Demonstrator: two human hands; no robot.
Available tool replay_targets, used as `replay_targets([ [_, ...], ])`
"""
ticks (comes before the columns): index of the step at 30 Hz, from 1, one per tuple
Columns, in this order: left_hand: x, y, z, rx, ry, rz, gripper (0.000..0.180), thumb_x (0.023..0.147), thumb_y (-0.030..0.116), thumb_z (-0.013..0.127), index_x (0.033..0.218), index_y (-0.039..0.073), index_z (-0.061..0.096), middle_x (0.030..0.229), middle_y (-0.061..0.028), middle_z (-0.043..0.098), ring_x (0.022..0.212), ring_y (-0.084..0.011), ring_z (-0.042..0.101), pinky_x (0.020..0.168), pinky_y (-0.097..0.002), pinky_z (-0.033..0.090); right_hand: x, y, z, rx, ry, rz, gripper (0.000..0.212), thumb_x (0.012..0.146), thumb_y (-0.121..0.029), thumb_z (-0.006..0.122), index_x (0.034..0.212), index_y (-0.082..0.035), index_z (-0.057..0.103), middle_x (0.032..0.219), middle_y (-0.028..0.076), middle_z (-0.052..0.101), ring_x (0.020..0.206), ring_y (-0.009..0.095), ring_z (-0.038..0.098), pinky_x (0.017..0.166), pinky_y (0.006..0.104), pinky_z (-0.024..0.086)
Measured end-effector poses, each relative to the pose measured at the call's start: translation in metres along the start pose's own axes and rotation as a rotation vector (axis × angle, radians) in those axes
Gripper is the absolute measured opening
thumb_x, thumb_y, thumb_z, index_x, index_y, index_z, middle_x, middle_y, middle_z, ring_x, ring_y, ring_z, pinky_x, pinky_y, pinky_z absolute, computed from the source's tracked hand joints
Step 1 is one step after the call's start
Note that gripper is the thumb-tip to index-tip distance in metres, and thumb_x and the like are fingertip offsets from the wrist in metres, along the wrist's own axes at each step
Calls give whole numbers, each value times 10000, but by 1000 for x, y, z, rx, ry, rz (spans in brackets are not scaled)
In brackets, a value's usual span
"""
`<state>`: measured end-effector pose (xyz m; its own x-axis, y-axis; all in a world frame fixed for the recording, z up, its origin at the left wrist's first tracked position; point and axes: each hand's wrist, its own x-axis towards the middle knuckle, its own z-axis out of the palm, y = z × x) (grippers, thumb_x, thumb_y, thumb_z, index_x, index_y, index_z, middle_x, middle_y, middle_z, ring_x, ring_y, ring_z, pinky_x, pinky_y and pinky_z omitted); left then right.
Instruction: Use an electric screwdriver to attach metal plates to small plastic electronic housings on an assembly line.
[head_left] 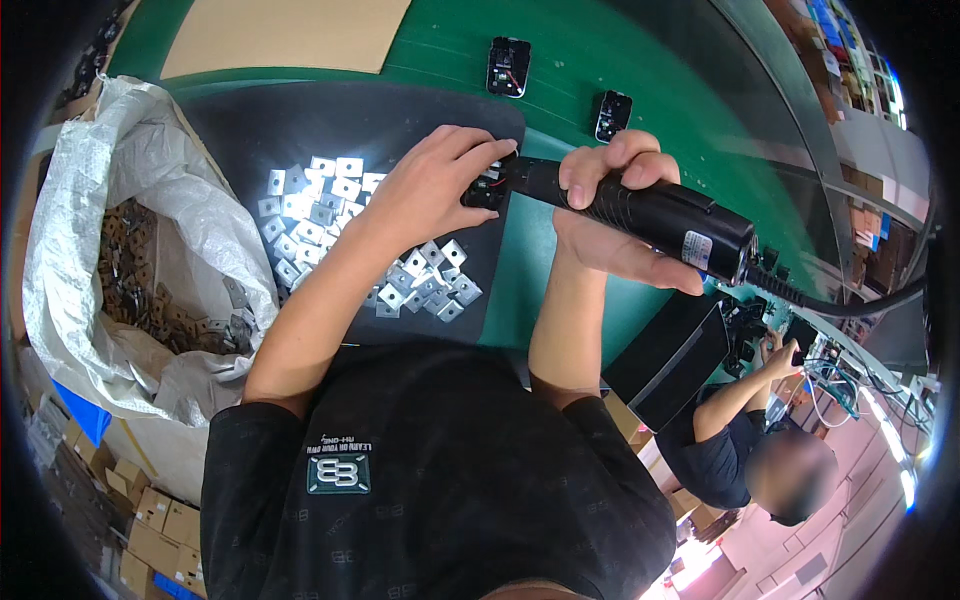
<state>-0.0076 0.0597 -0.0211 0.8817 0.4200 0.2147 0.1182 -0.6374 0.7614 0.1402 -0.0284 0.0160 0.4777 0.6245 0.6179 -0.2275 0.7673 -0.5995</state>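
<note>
My right hand is wrapped round a black electric screwdriver with a cord at its rear end. The tool lies nearly level, its tip pointing left at a small black device housing with a red wire inside. My left hand grips that housing between thumb and fingers, over the edge of a dark mat. Part of the housing is hidden by the fingers and the tool's nose. Around my left forearm, many small square metal plates with holes lie spread on the mat.
A white woven sack full of metal parts stands at the left. Two open device housings sit on the green bench, near a cardboard sheet. A black box and a co-worker are at the right.
</note>
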Motion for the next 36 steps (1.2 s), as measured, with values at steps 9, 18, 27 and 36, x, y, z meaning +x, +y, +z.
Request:
replay_targets([
  [9, 4, 0, -3, -29, 19, 23, 642, 555, 111, 769, 1154, 63, 543, 1071, -103, 555, 1010, -289, 513, 888, -372, 444, 10, 15, 10, -30, 12, 61, 937, 600, -856, 465, 918, 25, 504, 892, 124, 480, 523, 173, 521, 515, 307, 445],
  [18, 5, 3, -4, 110, -35, 62, 687, 562, 180, 773, 1186, 72, 507, 1089, -125, 544, 1010, -331, 499, 886, -398, 431, 8, -10, 21, -216, 220, -79, 931, 656, -836, 427, 1034, 8, 531, 987, 141, 514, 509, 177, 522, 475, 300, 416],
  [27, 72, -38, -96, 321, 437, -207, 596, 647, 224, 668, 1171, 16, 476, 1123, -234, 507, 1066, -403, 457, 919, -437, 392, -43, -84, 1, -550, 365, -17, 822, 735, -745, 466, 1090, -5, 499, 1040, 147, 468, 550, 155, 544, 512, 277, 461],
  [36, 78, -146, -135, 428, 203, -317, 728, 633, 208, 698, 1286, 58, 413, 1208, -258, 479, 1113, -420, 450, 959, -441, 377, -87, -76, -17, -633, 435, -78, 825, 736, -736, 476, 1077, 14, 457, 980, 163, 468, 592, 155, 555, 507, 257, 454],
])
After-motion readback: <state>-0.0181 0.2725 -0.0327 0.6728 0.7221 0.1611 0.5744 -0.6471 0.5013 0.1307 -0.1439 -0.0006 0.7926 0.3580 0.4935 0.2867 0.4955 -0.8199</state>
